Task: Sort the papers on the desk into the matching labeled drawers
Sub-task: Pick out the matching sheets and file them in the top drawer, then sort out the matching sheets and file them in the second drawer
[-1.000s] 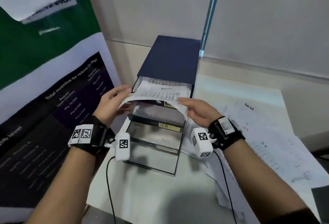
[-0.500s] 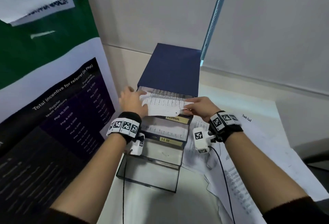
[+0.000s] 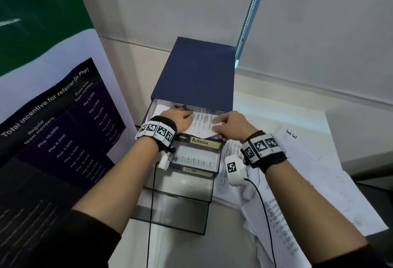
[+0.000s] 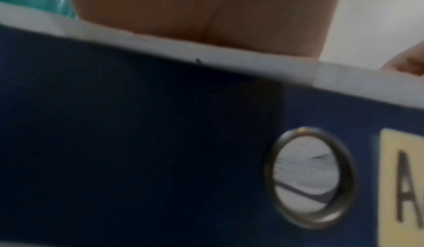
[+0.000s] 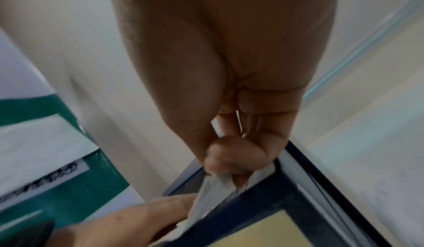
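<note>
Over the open Admin drawer (image 3: pixel 191 140): left hand (image 3: pixel 177 118) laid flat, fingers relaxed, on the printed sheet (image 3: pixel 202 122) inside; right hand (image 3: pixel 230 126) pinching its right edge; loose papers (image 3: pixel 308 172) spread beside on desk (image 3: pixel 276 116).

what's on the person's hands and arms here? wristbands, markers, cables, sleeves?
Left hand and right hand are bare. Each wrist wears a black band ringed with white tiles carrying black square fiducial markers. A white camera pod with its own marker hangs under each wrist, trailing a thin black cable. Dark sleeves are pushed up the forearms.
</note>
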`<state>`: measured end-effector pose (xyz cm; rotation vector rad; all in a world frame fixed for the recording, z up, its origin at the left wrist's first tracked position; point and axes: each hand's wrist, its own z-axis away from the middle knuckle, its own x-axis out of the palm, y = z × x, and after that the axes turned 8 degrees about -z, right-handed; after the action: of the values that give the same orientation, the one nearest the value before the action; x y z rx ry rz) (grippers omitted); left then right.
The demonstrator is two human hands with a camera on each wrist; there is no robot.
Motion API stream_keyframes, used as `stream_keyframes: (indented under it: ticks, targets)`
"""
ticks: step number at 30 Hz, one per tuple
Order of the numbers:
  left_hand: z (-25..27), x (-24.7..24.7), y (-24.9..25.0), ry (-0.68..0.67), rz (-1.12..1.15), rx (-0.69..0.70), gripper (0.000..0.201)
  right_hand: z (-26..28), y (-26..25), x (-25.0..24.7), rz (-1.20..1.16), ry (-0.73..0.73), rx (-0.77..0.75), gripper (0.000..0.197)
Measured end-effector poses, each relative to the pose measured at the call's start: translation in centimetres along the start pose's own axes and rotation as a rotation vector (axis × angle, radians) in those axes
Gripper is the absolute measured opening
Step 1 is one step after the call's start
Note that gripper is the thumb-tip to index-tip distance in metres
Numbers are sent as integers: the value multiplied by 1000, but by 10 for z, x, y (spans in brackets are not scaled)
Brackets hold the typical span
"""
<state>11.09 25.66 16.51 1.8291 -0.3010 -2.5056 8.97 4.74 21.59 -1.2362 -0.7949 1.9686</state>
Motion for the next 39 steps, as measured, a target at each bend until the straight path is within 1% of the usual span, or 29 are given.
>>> stream_keyframes:
  ticks: [3,4,6,8,11,14,16,17,18,19,20,21,22,23,24,25,26,27,28,29,30,31,32,33,34,36,38,39]
  targets:
    - [-9,2,-3,86,-148,-27,56,-4,0,4,380,78,-159,32]
    - [-10,2,-4,116,-211,-53,61,-4,2,6,457,92,-183,32]
    - [-12,2,-6,135,-252,-121,74,-3,6,12,567,121,-241,24]
    - [-16,4,-10,117,-242,-169,82,-1,9,15,616,134,-299,16]
    - [-20,7,-13,66,-233,-173,84,-3,12,16,642,104,-326,23]
    - [-19,2,-14,101,-158,-130,83,-5,15,15,691,65,-332,29]
    - [-16,-1,-16,102,-142,-119,77,-5,15,13,709,41,-351,30]
    - [-13,-2,-17,91,-137,-133,73,-4,14,11,690,23,-370,29]
    - [-11,-3,-16,83,-117,-159,69,-3,15,8,620,-1,-387,27]
    - [-8,-5,-14,86,-90,-183,64,-1,15,5,475,-10,-400,23]
    - [-5,-9,-11,83,-62,-200,59,2,18,-1,282,10,-403,20]
    - [1,-15,-6,71,-40,-199,55,7,22,-8,79,66,-407,18]
    - [8,-21,1,55,-24,-181,52,14,32,-17,-94,157,-415,17]
    - [17,-28,9,52,-12,-156,49,20,47,-28,-214,268,-409,17]
    - [27,-36,20,77,4,-127,46,25,70,-40,-264,379,-363,17]
    - [39,-43,34,126,47,-90,43,33,96,-51,-265,475,-285,17]
    - [49,-48,50,189,121,-37,40,39,128,-63,-217,543,-163,18]
    - [59,-50,68,241,220,35,37,47,163,-74,-132,557,7,18]
    - [66,-50,90,266,334,120,34,57,197,-82,0,499,216,20]
    - [71,-45,113,252,446,209,30,69,234,-87,165,380,444,25]
    - [73,-33,138,197,532,282,27,90,268,-89,317,249,630,31]
    - [72,-20,152,132,576,316,25,103,294,-86,431,151,727,33]
    - [70,-1,169,48,582,328,24,121,316,-84,513,103,786,30]
    - [67,22,187,-39,566,323,24,139,336,-85,551,106,816,28]
    - [63,48,203,-120,540,306,25,153,353,-85,505,163,854,33]
    - [56,99,229,-246,488,253,31,171,374,-87,329,263,923,52]
    - [53,144,250,-325,423,187,42,178,384,-94,214,323,907,61]
    - [51,163,259,-354,370,164,49,178,390,-95,166,365,871,72]
